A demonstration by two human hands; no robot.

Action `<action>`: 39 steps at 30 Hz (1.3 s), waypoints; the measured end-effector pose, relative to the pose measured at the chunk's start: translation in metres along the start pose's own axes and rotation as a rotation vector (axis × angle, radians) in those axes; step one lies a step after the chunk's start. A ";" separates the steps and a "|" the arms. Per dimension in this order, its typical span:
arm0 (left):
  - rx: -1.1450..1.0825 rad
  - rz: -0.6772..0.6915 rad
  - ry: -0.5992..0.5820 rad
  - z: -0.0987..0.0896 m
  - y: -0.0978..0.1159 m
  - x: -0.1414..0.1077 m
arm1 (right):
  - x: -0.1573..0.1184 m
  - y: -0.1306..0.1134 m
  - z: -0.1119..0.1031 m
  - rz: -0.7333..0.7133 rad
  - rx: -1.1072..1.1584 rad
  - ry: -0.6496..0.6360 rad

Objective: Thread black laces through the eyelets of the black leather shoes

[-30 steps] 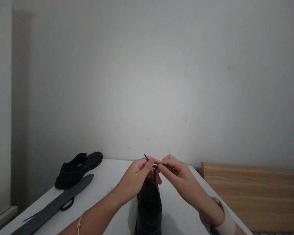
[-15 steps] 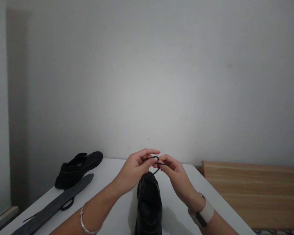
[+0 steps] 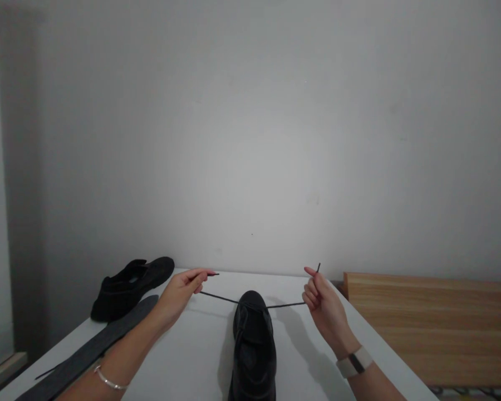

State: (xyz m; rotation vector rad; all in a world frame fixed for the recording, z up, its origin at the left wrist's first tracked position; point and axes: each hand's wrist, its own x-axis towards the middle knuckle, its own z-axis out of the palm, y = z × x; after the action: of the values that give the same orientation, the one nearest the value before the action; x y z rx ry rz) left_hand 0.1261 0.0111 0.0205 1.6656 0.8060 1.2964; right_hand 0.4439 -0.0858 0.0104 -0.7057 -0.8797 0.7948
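A black shoe [image 3: 255,348] stands on the white table at the lower middle, its toe pointing away from me. Two ends of a black shoelace [image 3: 286,305] run out taut from near its toe, one to each side. Left of the shoe, my left hand [image 3: 182,292] pinches one lace end, with the tip sticking out past the fingers. On the other side my right hand [image 3: 320,298] is closed round the other end, whose tip points up above the fingers. Both hands are raised above the table, apart from the shoe.
A second black shoe [image 3: 131,287] lies at the back left of the white table [image 3: 192,345]. Beside it is a long dark grey flat piece [image 3: 87,356], partly behind my left forearm. A wooden board [image 3: 434,328] stands at the right. A grey wall rises behind the table.
My hands have moved apart, left and right, from above the shoe's toe. The lace that was looped between my fingers is now stretched straight to both sides.
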 end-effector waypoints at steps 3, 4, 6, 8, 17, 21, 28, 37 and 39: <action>0.059 0.015 0.012 -0.004 -0.006 -0.005 | -0.008 0.005 -0.015 0.045 -0.152 -0.025; 0.086 0.022 -0.002 -0.003 -0.006 -0.006 | -0.011 0.005 -0.018 0.052 -0.229 -0.043; 0.150 0.048 -0.056 0.001 -0.004 -0.010 | -0.018 0.004 -0.018 0.037 -0.417 -0.098; 0.220 0.084 -0.123 0.009 -0.002 -0.014 | -0.024 0.003 -0.012 -0.009 -0.607 -0.187; 0.323 0.095 -0.230 0.045 -0.008 -0.031 | -0.045 0.019 0.018 -0.037 -0.815 -0.342; 0.301 0.083 -0.238 0.053 -0.012 -0.032 | -0.044 0.029 0.018 0.014 -0.800 -0.317; 0.303 0.128 -0.209 0.064 -0.019 -0.035 | -0.045 0.037 0.023 -0.092 -0.783 -0.281; 0.402 0.214 -0.117 0.063 -0.014 -0.039 | -0.051 0.041 0.025 -0.197 -0.818 -0.283; 0.384 0.206 -0.141 0.064 -0.015 -0.040 | -0.054 0.042 0.025 -0.243 -0.824 -0.315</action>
State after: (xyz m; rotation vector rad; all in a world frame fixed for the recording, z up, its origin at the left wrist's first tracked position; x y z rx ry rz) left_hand 0.1781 -0.0320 -0.0161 2.1682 0.8542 1.1954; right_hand 0.3883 -0.1041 -0.0326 -1.1759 -1.5797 0.2997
